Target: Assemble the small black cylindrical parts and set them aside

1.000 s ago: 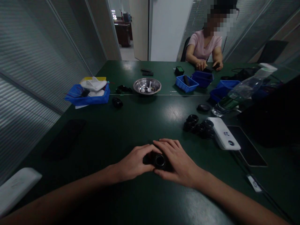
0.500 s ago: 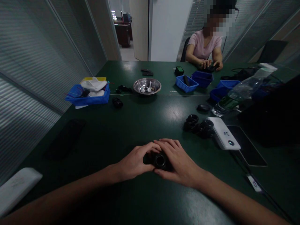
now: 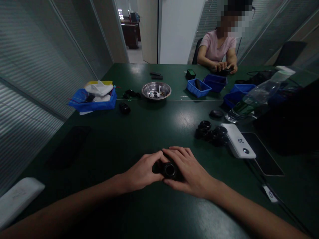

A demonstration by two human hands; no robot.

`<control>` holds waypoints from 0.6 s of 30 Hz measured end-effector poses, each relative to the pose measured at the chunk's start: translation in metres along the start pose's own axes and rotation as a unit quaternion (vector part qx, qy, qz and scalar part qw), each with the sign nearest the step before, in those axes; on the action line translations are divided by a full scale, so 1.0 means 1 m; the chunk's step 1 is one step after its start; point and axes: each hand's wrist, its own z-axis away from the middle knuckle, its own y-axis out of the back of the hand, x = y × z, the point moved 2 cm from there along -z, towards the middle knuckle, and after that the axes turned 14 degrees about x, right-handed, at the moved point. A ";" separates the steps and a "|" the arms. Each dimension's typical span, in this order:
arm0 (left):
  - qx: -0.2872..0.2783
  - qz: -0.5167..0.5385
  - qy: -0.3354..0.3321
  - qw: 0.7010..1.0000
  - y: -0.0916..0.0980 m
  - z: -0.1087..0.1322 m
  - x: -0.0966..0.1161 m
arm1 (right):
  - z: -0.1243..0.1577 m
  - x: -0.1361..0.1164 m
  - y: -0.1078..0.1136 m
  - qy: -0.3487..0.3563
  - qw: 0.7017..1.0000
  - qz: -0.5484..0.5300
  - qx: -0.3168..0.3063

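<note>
At lower centre, the left hand point(image 3: 143, 171) and right hand point(image 3: 188, 172) curl fingers around a black cylinder point(image 3: 170, 170), not yet released; similar pieces point(image 3: 213, 135) lie centre-right.

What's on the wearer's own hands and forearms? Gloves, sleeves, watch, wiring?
Left hand and right hand: no gloves, no rings visible. Forearms uncovered as far as they show: no sleeves, watch, straps, cables or markings seen.

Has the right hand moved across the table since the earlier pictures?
No, the right hand shows no clear shift; it keeps its place against the white device marked 20.
</note>
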 end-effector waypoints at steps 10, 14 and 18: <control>-0.010 0.020 -0.017 1.000 0.000 -0.001 0.002 | 0.000 0.000 0.000 -0.006 1.000 -0.002 0.002; -0.015 -0.014 -0.043 0.999 0.000 -0.001 0.002 | 0.000 -0.001 0.001 -0.006 1.000 -0.003 0.004; -0.008 -0.011 -0.026 1.000 0.000 -0.001 0.001 | -0.001 -0.002 0.002 -0.007 1.000 -0.005 -0.003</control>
